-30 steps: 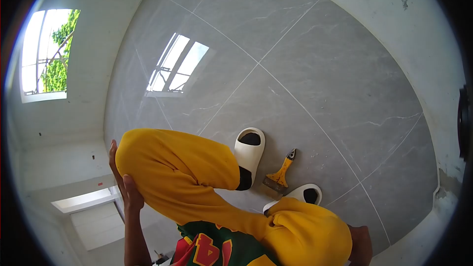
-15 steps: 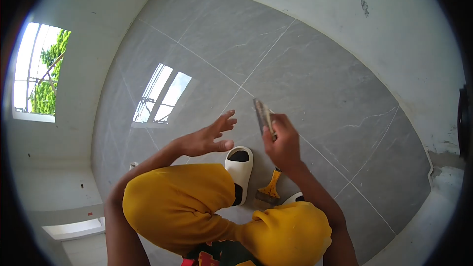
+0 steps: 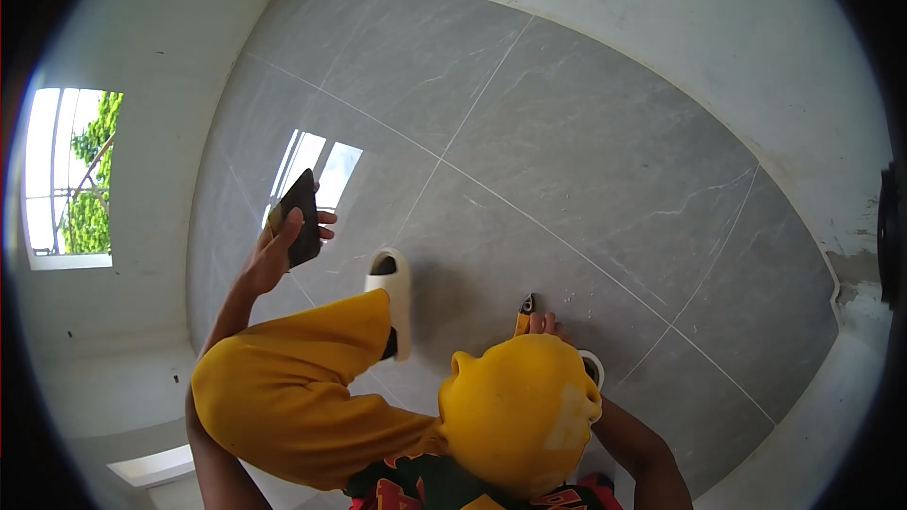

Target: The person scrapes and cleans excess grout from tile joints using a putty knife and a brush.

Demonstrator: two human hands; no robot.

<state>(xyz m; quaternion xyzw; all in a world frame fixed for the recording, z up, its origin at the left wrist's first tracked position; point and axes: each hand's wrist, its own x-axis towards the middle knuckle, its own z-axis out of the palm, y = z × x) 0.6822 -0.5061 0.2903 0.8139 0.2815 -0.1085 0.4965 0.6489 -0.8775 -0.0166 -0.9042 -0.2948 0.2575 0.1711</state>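
Note:
My left hand (image 3: 276, 244) is closed on a flat, dark rectangular tool (image 3: 300, 222), raised above the floor at the left. Its thumb lies across the near face, and fingertips show past the far edge. I cannot make out exactly what kind of tool it is. My right hand (image 3: 547, 324) is low in front of my right knee, its fingers curled at the yellow handle of a brush (image 3: 521, 324). The handle's dark end points away from me. My knee covers the bristles and most of that hand.
Glossy grey tiles (image 3: 529, 151) with pale joints spread ahead, reflecting a window. Small white crumbs lie right of the brush. Pale walls (image 3: 718, 38) bound the floor, and a window (image 3: 76, 175) is at the left. I wear white slippers (image 3: 402, 307) and yellow trousers (image 3: 293, 368).
The flat tool has passed from my right hand to my left, which was empty and has moved left. My right hand has dropped to the brush. My left foot has shifted left.

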